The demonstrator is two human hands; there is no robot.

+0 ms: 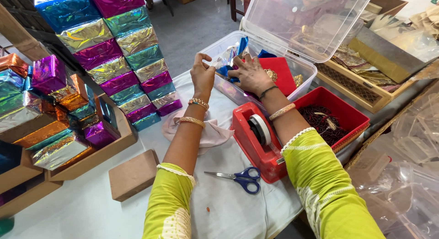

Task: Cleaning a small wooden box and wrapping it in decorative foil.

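Stacked foil-wrapped boxes point(123, 56) stand at far left, a brown block point(133, 174) below them. Left hand point(202, 74) pinches a clear wrapper point(225, 58) at the rim of the open plastic bin point(274, 56). Right hand point(249, 74) lies flat, fingers spread, on the blue foil point(240, 46) inside. Scissors point(238, 177) and red tape dispenser point(258, 138) sit near the forearms.

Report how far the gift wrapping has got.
Done: many foil-wrapped boxes stand stacked at the left. In hand: the left hand and right hand reach into the open clear plastic bin among blue and red items. Left: one plain brown box lies unwrapped; scissors and tape dispenser sit idle.
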